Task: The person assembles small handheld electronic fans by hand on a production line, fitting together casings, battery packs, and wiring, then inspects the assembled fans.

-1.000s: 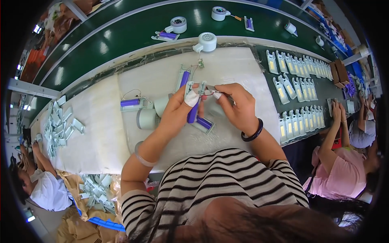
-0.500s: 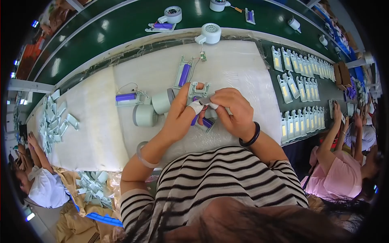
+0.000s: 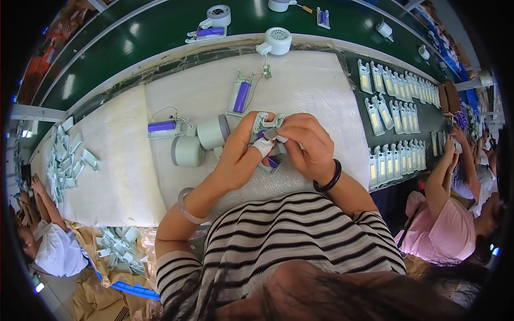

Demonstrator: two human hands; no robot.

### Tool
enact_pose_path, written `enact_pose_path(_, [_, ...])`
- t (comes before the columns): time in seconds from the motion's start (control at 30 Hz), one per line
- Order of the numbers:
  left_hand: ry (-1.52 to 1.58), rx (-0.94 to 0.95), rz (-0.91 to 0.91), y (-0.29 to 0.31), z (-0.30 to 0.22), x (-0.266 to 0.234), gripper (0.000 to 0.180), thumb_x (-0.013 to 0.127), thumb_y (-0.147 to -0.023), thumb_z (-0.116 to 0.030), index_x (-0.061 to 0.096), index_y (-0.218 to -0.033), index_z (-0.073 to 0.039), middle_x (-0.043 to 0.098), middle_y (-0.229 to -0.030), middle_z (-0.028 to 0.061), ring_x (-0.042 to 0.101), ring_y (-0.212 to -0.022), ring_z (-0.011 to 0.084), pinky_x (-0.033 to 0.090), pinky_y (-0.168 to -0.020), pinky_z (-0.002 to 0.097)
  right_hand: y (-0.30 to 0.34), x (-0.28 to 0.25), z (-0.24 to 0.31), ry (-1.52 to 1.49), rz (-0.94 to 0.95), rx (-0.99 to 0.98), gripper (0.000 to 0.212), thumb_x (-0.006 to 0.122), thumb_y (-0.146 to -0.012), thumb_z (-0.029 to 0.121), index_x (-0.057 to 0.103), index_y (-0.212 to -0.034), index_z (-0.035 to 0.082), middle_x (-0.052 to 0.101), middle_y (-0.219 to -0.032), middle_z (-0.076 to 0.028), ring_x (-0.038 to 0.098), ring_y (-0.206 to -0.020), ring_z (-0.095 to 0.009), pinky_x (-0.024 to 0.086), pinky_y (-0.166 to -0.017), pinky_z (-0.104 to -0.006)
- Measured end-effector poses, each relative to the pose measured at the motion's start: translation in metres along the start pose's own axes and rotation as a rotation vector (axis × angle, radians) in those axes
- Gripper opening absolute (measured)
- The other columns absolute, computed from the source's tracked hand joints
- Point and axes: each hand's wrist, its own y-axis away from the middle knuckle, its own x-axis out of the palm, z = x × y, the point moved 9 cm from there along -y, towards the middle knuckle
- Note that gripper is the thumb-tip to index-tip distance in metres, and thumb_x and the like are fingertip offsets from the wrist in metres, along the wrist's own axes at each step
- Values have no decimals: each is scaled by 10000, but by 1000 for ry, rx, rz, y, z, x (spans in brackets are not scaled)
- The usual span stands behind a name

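My left hand (image 3: pixel 239 152) is closed round a pale green plastic handle shell (image 3: pixel 261 121), with white tape or a finger cover on its thumb. My right hand (image 3: pixel 309 142) pinches in against the same shell, its fingertips at a small grey flat piece (image 3: pixel 270 134). Wires and most of the shell's inside are hidden by my fingers. Under the hands shows a purple battery (image 3: pixel 274 161); whether it belongs to the held shell I cannot tell. Left of my hands lie two round pale green fan heads (image 3: pixel 187 151) and a shell with a purple battery (image 3: pixel 161 126). Another battery shell (image 3: pixel 241 97) lies beyond.
A fan head (image 3: pixel 278 41) wired to a small green board (image 3: pixel 266 70) sits at the mat's far edge. Loose shells (image 3: pixel 67 155) are heaped at left; rows of shells (image 3: pixel 393 163) stand at right. Co-workers sit at both sides. Fan parts (image 3: pixel 218 17) lie on the green belt.
Both hands stay at the shell with only slight finger shifts. The belt's fan parts appear a little further left. At right, a co-worker's hand has moved off a row of shells.
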Motion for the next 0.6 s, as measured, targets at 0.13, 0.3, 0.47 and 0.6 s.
enact_pose_path(0.13, [-53,-5,-4,-1,-1,0,398,393,-868,-26,397,-1265,-5,519,-841,80,503,-707,118,470,-614,250,0,-2,1,25,-13,-33,319,650,-649,-126,634,-939,6,605,-901,-119,599,-839,-294,498,-732,-366])
enact_pose_path(0.3, [-9,13,-19,0,1,-2,363,471,-879,-39,415,-1236,-9,530,-947,54,500,-760,75,471,-569,210,-1,-1,0,13,14,-12,325,632,-657,-152,631,-941,6,612,-915,-121,603,-880,-306,503,-762,-369])
enact_pose_path(0.47, [-69,50,-22,0,-1,-3,356,464,-877,-32,412,-1227,5,530,-931,63,497,-747,76,455,-558,209,-2,0,1,28,25,-12,320,648,-651,-142,640,-934,8,610,-914,-121,601,-879,-307,500,-765,-364])
enact_pose_path(0.6, [-154,42,-36,1,-1,-4,352,478,-868,-51,431,-1211,15,536,-910,85,519,-766,124,455,-658,251,-3,1,0,46,26,4,308,652,-654,-136,646,-928,6,607,-902,-124,601,-872,-305,498,-765,-359])
